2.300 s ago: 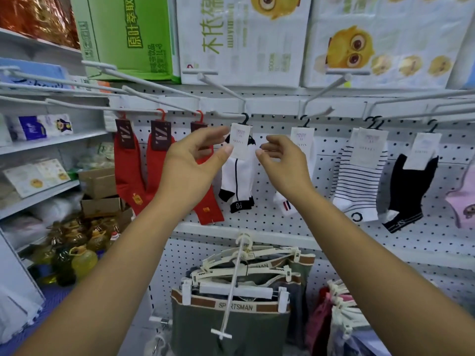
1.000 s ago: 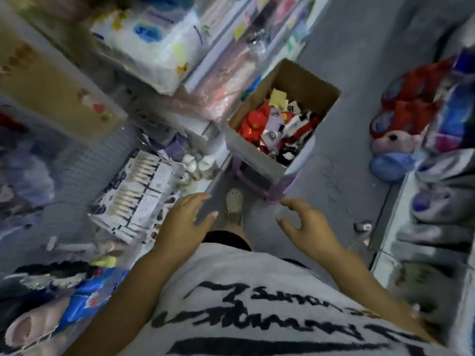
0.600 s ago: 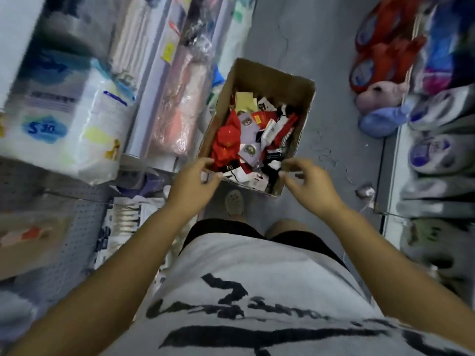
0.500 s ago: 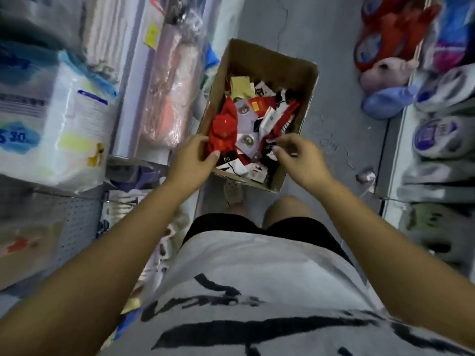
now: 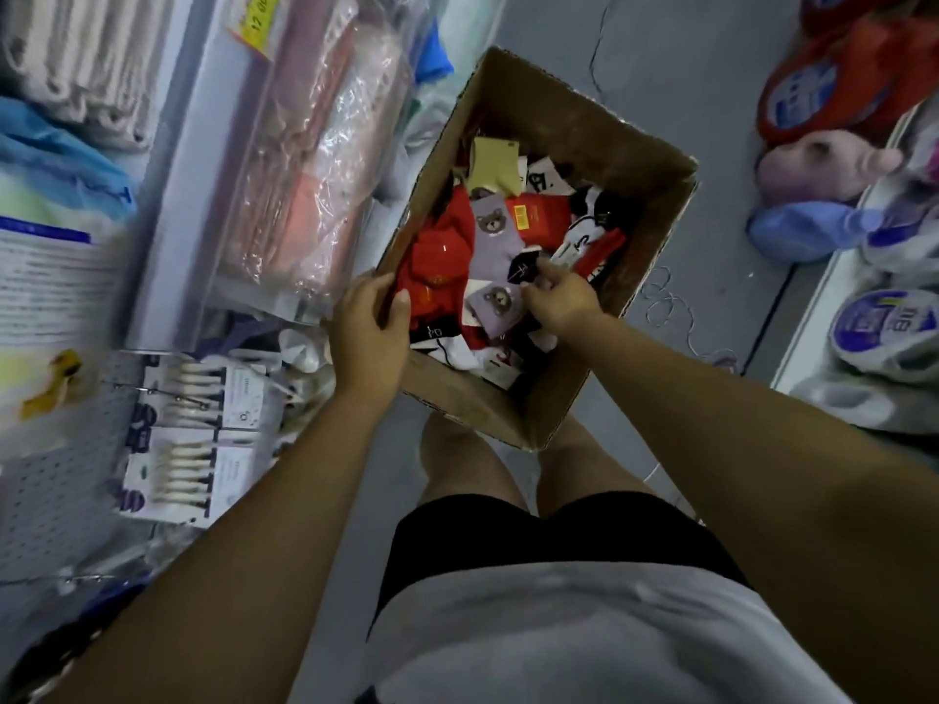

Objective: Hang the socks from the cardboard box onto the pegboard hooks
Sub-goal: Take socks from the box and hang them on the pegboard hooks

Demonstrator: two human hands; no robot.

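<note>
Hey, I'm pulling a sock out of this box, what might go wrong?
The right hand pinches a black sock lying among others; lifting it may drag the purple bear socks out onto the floor. The left hand grips one wall of the cardboard box, so a hard tug could tilt it.

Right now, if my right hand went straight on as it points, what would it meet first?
The black sock in the box; the right hand seems to be touching it, but depth is unclear.

left hand [image 5: 368, 332] now gripping cardboard box [image 5: 584, 119] wall, right hand [image 5: 559, 297] moved deeper, pinching black sock [image 5: 523, 266]
</note>
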